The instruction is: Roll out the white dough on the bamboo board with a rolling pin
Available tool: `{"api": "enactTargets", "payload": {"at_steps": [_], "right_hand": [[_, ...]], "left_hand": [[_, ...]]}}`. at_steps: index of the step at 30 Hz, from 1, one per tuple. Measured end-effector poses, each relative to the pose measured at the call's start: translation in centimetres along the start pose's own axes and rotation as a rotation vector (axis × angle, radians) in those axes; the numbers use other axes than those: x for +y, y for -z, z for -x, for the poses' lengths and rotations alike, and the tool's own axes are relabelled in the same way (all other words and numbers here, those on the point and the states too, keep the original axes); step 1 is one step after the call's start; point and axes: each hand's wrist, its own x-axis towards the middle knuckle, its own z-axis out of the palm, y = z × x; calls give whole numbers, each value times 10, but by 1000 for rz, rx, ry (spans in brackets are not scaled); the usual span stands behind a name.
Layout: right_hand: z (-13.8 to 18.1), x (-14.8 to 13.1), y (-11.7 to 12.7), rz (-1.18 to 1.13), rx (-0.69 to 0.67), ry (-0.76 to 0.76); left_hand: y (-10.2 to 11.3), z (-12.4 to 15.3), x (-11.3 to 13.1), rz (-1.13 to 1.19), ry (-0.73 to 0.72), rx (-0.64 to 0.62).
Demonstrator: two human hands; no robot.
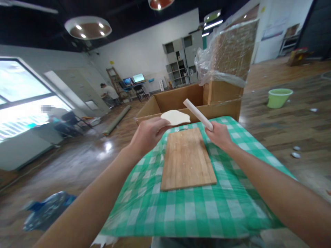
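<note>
A flat, pale sheet of dough is pinched at its left edge by my left hand, raised above the far left corner of a wooden cutting board. My right hand is wrapped round one end of a whitish rolling pin. The pin slants up and to the left, its free end near the dough but apart from it. Light specks dot the board, which lies on a green and white checked tablecloth.
Beyond the table stands an open cardboard box, with a tall plastic-wrapped carton at its right. A light green bucket is on the floor to the right, a large clear bottle at lower left. Two people sit in the background left.
</note>
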Motion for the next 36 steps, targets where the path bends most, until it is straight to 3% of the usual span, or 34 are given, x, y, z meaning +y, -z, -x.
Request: {"api": "enactTargets", "payload": {"at_steps": [4,8,11,15,17,20,25,29,33,36], "right_hand": [[4,-2,2,3,-16,26],[7,-4,1,-6,-41,53],[8,-5,-1,1,-48,74],[10,-6,-2,-2,-60,93],[11,-8,0,-7,-86,101],[12,-11,1,-18,-124,124],[13,-17,0,-140,-112,92],[19,-29,3,-427,-75,-94],[27,-57,13,-832,-159,-289],[26,-80,22,-1050,-197,-350]], "left_hand": [[-24,65,16,148,-121,-281],[-32,109,16,171,23,-390],[-43,107,8,144,188,-409],[-85,92,2,114,253,-566],[-106,86,3,89,276,-583],[-122,79,9,76,249,-583],[-127,66,17,67,236,-540],[-134,65,19,111,292,-419],[-141,68,14,238,374,-229],[-142,68,11,353,409,-116]]}}
